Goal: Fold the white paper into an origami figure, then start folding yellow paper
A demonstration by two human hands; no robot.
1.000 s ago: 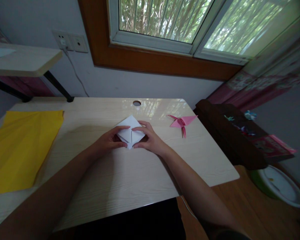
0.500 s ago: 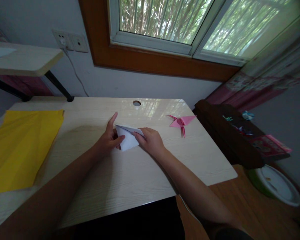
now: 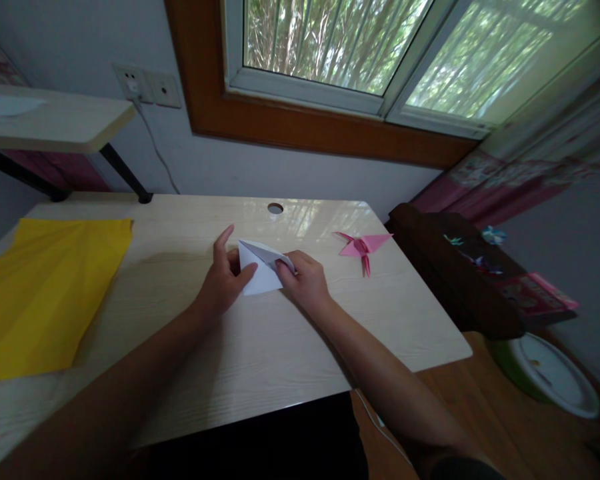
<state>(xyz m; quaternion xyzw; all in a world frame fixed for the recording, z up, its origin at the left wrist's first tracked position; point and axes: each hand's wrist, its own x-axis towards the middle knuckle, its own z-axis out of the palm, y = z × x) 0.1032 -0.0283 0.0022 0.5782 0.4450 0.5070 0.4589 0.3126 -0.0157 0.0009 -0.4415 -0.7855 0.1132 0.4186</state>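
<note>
The white folded paper (image 3: 257, 281) is held between the two hands above the middle of the tabletop (image 3: 260, 373); whether its lower edge touches the surface is hard to tell. The left hand (image 3: 223, 279) has its grip closed on the left end, thumb flat on the front face, index finger raised off the sheet, the other fingers mostly hidden behind. The right hand (image 3: 305, 279) clamps the right end, thumb pressed on the slanting upper flap. The paper should be very light, crisp along its layered creases and springy where a flap stands loose; it would likely dent or tear if squeezed hard, so the thick folded edges seem the safest hold. The hands cover both ends, hiding part of the folds. To the right, apart from the right hand, sits a pink folded figure (image 3: 364, 247) with thin, easily bent points. A large yellow sheet (image 3: 50, 293) lies well to the left, and a round hole (image 3: 275, 209) opens near the far edge.
</note>
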